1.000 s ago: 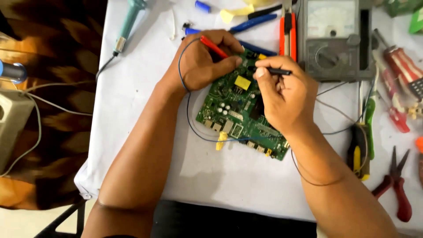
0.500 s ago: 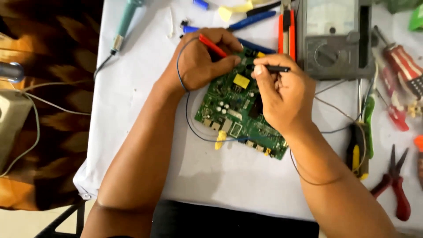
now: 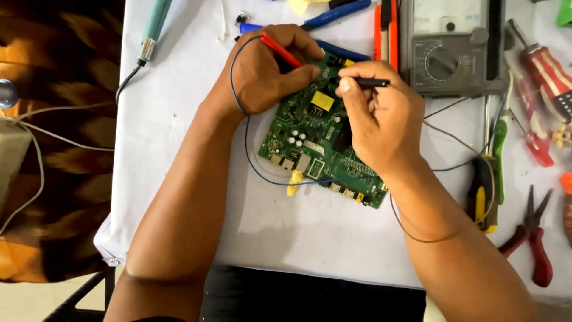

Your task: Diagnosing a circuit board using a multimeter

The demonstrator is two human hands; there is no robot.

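Two hands press meter probes onto a green circuit board (image 3: 319,152) on a white table.

The left hand (image 3: 265,71) pinches a red probe (image 3: 280,50) at the board's upper left; the right hand (image 3: 378,122) pinches a black probe (image 3: 363,82), lying crosswise, above its upper edge. Both hands rest over the board, whose long axis runs diagonally down-right.

Light: bright, even, diffuse; source not visible. White cloth (image 3: 179,149) slightly washed out, palest toward the upper right of the frame. Shadows: soft, short, lying under both forearms and beneath the board (image 3: 316,149). Glare: mild sheen on the meter (image 3: 453,48) face at top. Focus: centre fairly sharp; fine board detail smeared. Tools at right edge soft. Lower corners dim. Slight compression blockiness throughout.
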